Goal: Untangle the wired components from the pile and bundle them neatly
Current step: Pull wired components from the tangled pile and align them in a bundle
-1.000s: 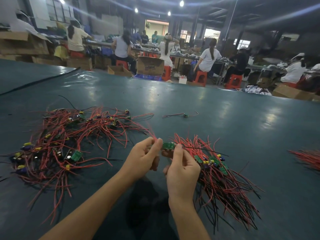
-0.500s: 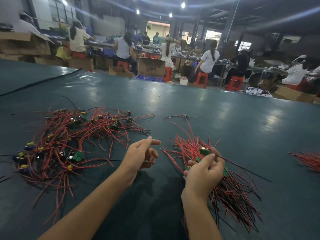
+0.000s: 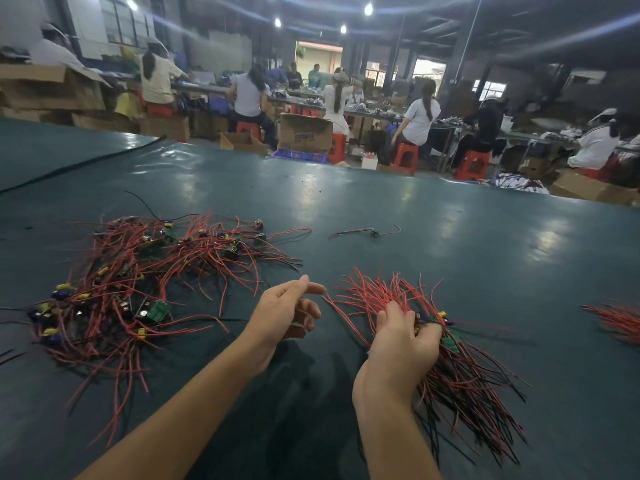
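Observation:
A tangled pile [image 3: 138, 289] of red and black wires with small green boards and yellow-blue parts spreads over the left of the dark green table [image 3: 450, 237]. An aligned bundle [image 3: 460, 368] of the same wired components lies to the right. My right hand [image 3: 401, 341] rests on the bundle's middle, fingers curled over the green boards. My left hand [image 3: 284, 313] hovers between pile and bundle, fingers loosely apart and holding nothing.
One single wired component [image 3: 372, 232] lies alone farther back. More red wires [image 3: 620, 322] show at the right edge. Beyond the table's far edge, several people sit on red stools at benches among cardboard boxes [image 3: 304, 133].
Both hands held one green board a second ago. My right hand carried it right and down onto the bundle; my left hand let go and stayed in the middle.

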A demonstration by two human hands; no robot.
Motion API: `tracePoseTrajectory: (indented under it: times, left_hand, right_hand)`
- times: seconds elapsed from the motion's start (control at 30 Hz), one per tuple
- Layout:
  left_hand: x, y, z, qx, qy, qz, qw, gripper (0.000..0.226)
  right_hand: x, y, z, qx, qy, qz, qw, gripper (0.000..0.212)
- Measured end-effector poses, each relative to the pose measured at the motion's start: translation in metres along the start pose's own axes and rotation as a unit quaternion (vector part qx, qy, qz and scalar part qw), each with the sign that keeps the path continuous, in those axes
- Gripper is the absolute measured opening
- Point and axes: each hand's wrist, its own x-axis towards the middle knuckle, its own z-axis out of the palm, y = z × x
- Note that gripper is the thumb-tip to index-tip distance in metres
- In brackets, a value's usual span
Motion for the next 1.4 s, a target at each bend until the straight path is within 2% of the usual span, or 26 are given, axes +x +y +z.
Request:
tracePoseTrajectory:
  times: [0.03,0.1,0.17,0.33,0.5,0.6,0.77,0.83,0.87,0.9,0.97,1.0,1.07,1.13,1.2,1.4]
  left_hand:
    - [0.0,0.0,0.0,0.0,0.001,0.001,1.0,0.037]
    - [0.001,0.001,-0.001,0.001,0.004,0.006,1.0,0.036]
    - [0.001,0.002,-0.002,0.003,0.009,0.012,1.0,0.036]
    - [0.003,0.004,-0.006,-0.007,0.025,0.015,1.0,0.035]
    - [0.003,0.002,-0.005,-0.003,0.018,0.015,1.0,0.035]
    - [0.002,0.002,-0.004,0.002,0.018,0.02,1.0,0.035]
    - [0.005,0.002,-0.008,0.024,0.03,0.034,0.999,0.034]
    - [0.008,0.003,-0.012,0.059,0.064,0.077,0.993,0.029]
    - [0.01,0.003,-0.018,0.125,0.104,0.128,0.978,0.024]
    - [0.012,0.004,-0.026,0.231,0.155,0.191,0.941,0.018]
    - [0.015,0.003,-0.043,0.445,0.236,0.284,0.816,0.014]
    - [0.018,0.003,-0.051,0.504,0.253,0.287,0.775,0.02]
    - [0.023,0.0,-0.065,0.563,0.252,0.199,0.761,0.033]
    - [0.027,-0.005,-0.075,0.608,0.222,0.071,0.759,0.043]
    - [0.031,-0.011,-0.081,0.638,0.185,-0.009,0.747,0.048]
    - [0.036,-0.013,-0.086,0.651,0.172,0.023,0.739,0.046]
  right_hand:
    - [-0.005,-0.001,0.001,-0.019,-0.006,-0.004,1.0,0.033]
    - [-0.012,0.001,0.002,-0.054,-0.033,-0.021,0.998,0.06]
    - [-0.02,0.002,0.005,-0.068,-0.063,-0.047,0.995,0.079]
    - [-0.028,0.001,0.009,-0.099,-0.076,-0.079,0.989,0.094]
    - [-0.029,0.005,0.006,-0.112,-0.081,-0.117,0.983,0.098]
    - [-0.034,0.011,0.005,-0.124,-0.118,-0.13,0.977,0.095]
    - [-0.028,0.019,0.003,-0.173,-0.178,-0.13,0.96,0.072]
    - [-0.025,0.021,0.003,-0.192,-0.203,-0.116,0.953,0.061]
    - [-0.025,0.022,0.003,-0.206,-0.216,-0.112,0.948,0.056]
    - [-0.025,0.024,0.003,-0.219,-0.228,-0.11,0.942,0.053]
    - [-0.024,0.028,0.002,-0.239,-0.247,-0.102,0.934,0.05]
    - [-0.024,0.029,0.002,-0.249,-0.255,-0.096,0.929,0.048]
    - [-0.025,0.031,0.0,-0.268,-0.267,-0.08,0.922,0.044]
    - [-0.024,0.031,-0.001,-0.27,-0.27,-0.06,0.922,0.042]
    - [-0.024,0.032,-0.001,-0.271,-0.27,-0.042,0.923,0.042]
    - [-0.025,0.033,-0.001,-0.273,-0.262,-0.032,0.925,0.042]
